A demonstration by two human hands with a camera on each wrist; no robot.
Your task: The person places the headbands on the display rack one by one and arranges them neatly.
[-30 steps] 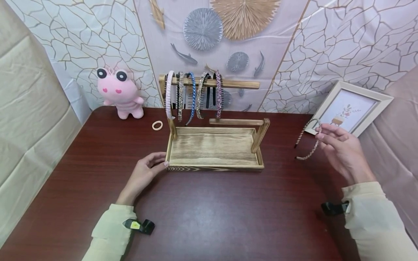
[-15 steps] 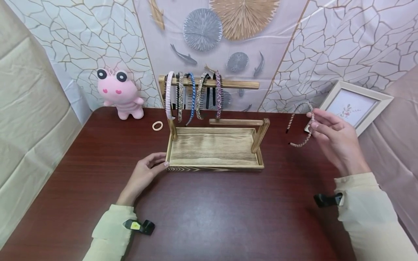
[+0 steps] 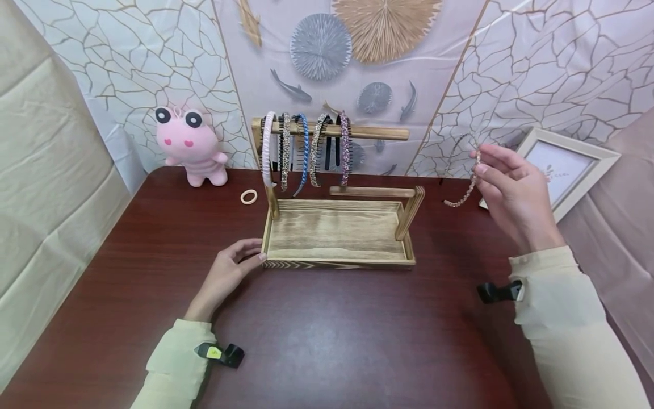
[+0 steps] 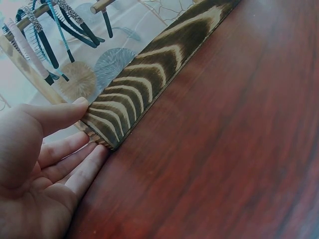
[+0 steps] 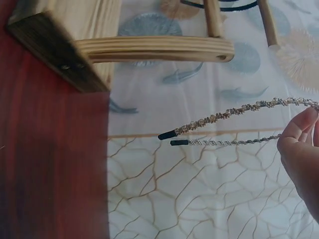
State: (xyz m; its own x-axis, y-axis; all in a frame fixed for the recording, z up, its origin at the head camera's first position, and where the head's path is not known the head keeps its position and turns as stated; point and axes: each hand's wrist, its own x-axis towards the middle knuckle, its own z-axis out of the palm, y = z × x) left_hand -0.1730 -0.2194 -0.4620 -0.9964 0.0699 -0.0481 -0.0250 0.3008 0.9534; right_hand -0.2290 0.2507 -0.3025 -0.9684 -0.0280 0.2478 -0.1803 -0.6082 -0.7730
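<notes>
A wooden headband rack stands at the table's middle, its tray (image 3: 332,233) below two bars. Several headbands hang on the upper bar (image 3: 383,132), including a white one (image 3: 268,150), a blue one (image 3: 305,156) and a purple glittery one (image 3: 345,150). My left hand (image 3: 228,272) holds the tray's front left corner, thumb at the rim and fingers against the end. Out to the right, my right hand (image 3: 516,190) pinches a beaded headband (image 5: 219,117) in the air, black-tipped ends pointing left toward the rack. The shorter lower bar (image 3: 373,192) bears nothing.
A pink plush toy (image 3: 191,147) stands at the back left, and a pale ring (image 3: 248,197) lies left of the rack. A picture frame (image 3: 603,156) leans at the back right, behind my right hand. Patterned cloth walls close off the table (image 3: 327,329).
My right hand has carried the beaded headband up and left, away from the picture frame. My left hand stays at the tray's corner.
</notes>
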